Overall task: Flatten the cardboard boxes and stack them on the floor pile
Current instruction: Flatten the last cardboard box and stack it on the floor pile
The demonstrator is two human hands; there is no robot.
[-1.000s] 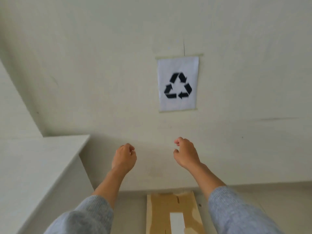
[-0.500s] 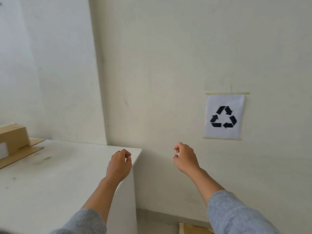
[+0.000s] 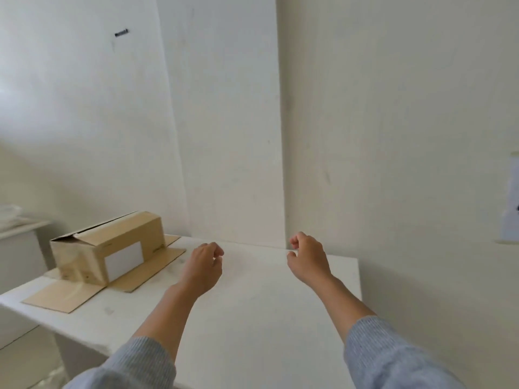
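A brown cardboard box (image 3: pixel 112 245) with a white label stands upright on the white table (image 3: pixel 252 318) at the left, its bottom flaps spread flat on the tabletop and its top partly open. My left hand (image 3: pixel 203 269) hovers over the table to the right of the box, fingers loosely curled, holding nothing. My right hand (image 3: pixel 307 256) hangs farther right near the table's back edge, also loosely curled with nothing in it. The floor pile is out of view.
White walls close in behind the table, with a corner column (image 3: pixel 224 122) at the middle. A paper sign (image 3: pixel 511 203) is taped to the wall at the right edge. A second white surface (image 3: pixel 19 228) stands at the far left.
The view has swung left and up from the floor pile and recycling sign to the table. The box has come fully into view. Both hands kept their curled pose.
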